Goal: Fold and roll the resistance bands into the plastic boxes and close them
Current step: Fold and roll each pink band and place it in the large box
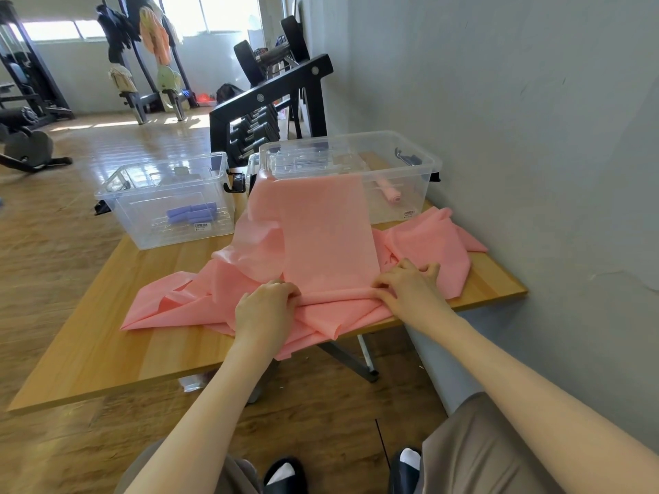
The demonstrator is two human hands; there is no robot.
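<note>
A long pink resistance band (328,240) lies flat down the wooden table (117,347), its far end draped over the rim of the right clear plastic box (410,194). More pink band is bunched underneath and to both sides. My left hand (267,311) and my right hand (410,283) grip the near end of the flat band, fingers curled over a small roll or fold at its edge. The right box holds a rolled pink band (390,192). The left clear box (167,201) holds rolled purple bands (192,212). Both boxes stand open.
A clear lid (303,160) lies inside the right box. A grey wall (535,137) runs close along the table's right side. A black dumbbell rack (271,112) stands behind the boxes. Gym machines stand on the wooden floor at the far left.
</note>
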